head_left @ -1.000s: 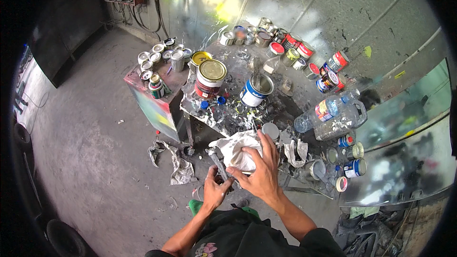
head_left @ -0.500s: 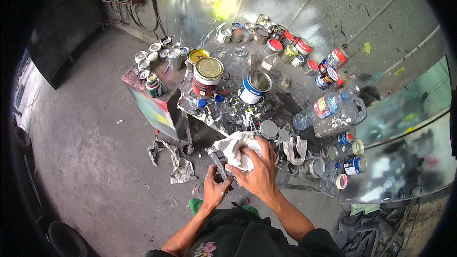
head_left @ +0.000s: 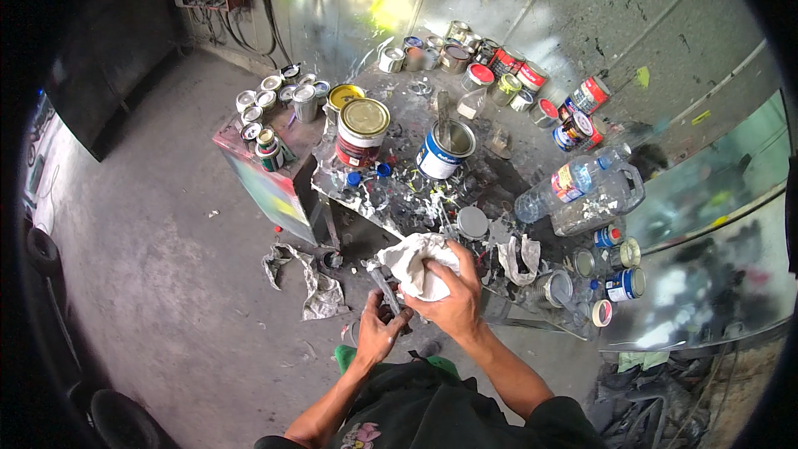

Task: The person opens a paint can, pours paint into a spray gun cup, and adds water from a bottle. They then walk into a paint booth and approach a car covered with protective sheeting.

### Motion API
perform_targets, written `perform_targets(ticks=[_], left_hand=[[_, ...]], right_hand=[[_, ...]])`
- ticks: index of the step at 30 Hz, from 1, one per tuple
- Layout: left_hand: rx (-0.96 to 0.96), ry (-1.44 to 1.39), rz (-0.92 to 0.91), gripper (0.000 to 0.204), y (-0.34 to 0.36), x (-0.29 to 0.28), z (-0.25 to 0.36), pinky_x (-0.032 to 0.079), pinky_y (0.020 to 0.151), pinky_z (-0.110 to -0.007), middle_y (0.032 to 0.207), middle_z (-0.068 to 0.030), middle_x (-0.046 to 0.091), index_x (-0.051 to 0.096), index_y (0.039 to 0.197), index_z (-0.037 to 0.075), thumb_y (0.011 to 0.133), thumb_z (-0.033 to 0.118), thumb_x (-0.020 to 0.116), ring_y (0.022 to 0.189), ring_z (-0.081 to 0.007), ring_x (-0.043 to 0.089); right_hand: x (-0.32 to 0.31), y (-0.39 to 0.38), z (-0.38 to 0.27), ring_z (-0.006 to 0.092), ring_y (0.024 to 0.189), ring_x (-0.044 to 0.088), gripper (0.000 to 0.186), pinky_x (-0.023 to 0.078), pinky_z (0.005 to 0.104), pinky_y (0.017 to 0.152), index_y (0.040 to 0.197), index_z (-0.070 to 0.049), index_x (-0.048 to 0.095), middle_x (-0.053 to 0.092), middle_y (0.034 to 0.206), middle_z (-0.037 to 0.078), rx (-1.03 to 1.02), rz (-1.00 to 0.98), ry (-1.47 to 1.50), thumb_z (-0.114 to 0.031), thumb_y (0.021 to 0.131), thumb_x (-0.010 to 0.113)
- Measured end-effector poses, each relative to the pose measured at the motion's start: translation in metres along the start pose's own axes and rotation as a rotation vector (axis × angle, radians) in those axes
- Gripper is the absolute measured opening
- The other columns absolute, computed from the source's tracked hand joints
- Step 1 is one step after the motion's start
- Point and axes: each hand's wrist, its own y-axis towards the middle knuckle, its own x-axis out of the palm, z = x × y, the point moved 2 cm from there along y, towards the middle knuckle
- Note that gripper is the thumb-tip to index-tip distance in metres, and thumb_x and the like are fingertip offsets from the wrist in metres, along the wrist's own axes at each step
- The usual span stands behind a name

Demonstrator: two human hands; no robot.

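Note:
My left hand (head_left: 381, 334) grips a narrow grey, paint-smeared tool (head_left: 384, 284) upright below the front of the cluttered table. My right hand (head_left: 453, 303) is closed around a crumpled white rag (head_left: 414, 256) just beside that tool, with its thumb pointing toward the left hand. Beyond the rag a grey round lid (head_left: 472, 222) lies on the paint-spattered tabletop (head_left: 374, 199). Behind it stand an open blue-labelled can (head_left: 440, 162) with a stirring stick and a closed red-and-white can (head_left: 359, 137). Another white rag (head_left: 515, 266) lies to the right.
Many small cans (head_left: 303, 104) crowd a side stand and the wall edge (head_left: 478, 75). Plastic bottles (head_left: 561, 187) lie at the right, near a painted sheet panel (head_left: 673, 299). A dirty rag (head_left: 320, 299) is on the floor; tires (head_left: 116, 420) are at left.
My hands, the rag and the tool have shifted very slightly; both grips look the same. The view has moved a little.

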Motion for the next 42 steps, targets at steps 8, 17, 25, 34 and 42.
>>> perform_targets(ticks=[8,17,25,34,42], left_hand=[[0.455,0.365,0.177,0.094,-0.018,-0.031,0.058,0.030,0.112,-0.045,0.142,-0.0216,0.040,0.039,0.135,-0.002,0.064,0.034,0.088,0.132,-0.0327,0.040],[0.638,0.719,-0.700,0.097,0.042,0.006,0.170,0.038,0.109,-0.045,0.152,-0.0149,0.035,0.043,0.145,0.016,0.061,0.029,0.090,0.137,-0.0352,0.039],[0.542,0.712,-0.781,0.106,0.051,0.017,0.178,0.041,0.106,-0.042,0.141,-0.0143,0.051,0.046,0.142,0.008,0.050,0.026,0.095,0.126,-0.0309,0.053],[0.568,0.809,-0.825,0.125,0.041,0.021,0.181,0.035,0.110,-0.043,0.147,-0.0195,0.040,0.023,0.152,0.007,0.052,0.033,0.094,0.132,-0.0343,0.044],[0.535,0.697,-0.658,0.121,0.026,0.023,0.174,0.035,0.110,-0.042,0.144,-0.0193,0.043,0.025,0.150,0.004,0.055,0.035,0.093,0.131,-0.0321,0.045]], right_hand=[[-0.019,0.011,-0.004,0.0399,0.111,0.056,0.059,0.049,0.0456,0.093,0.102,0.001,0.066,0.051,0.125,0.023,-0.100,0.005,0.052,-0.021,0.053,0.091],[-0.043,0.025,-0.018,0.0385,0.109,0.056,0.064,0.048,0.0470,0.093,0.103,0.000,0.064,0.053,0.123,0.021,-0.234,-0.084,0.124,-0.024,0.051,0.092],[-0.060,0.035,-0.020,0.0384,0.110,0.057,0.070,0.048,0.0470,0.093,0.110,0.001,0.060,0.053,0.123,0.022,-0.270,-0.126,0.158,-0.023,0.052,0.092],[-0.071,0.040,-0.028,0.0379,0.110,0.057,0.079,0.048,0.0458,0.093,0.115,-0.001,0.057,0.053,0.123,0.021,-0.236,-0.168,0.218,-0.021,0.049,0.094],[-0.064,0.043,-0.036,0.0388,0.105,0.058,0.078,0.049,0.0463,0.090,0.114,-0.003,0.054,0.053,0.121,0.021,-0.268,-0.097,0.190,-0.021,0.049,0.094]])
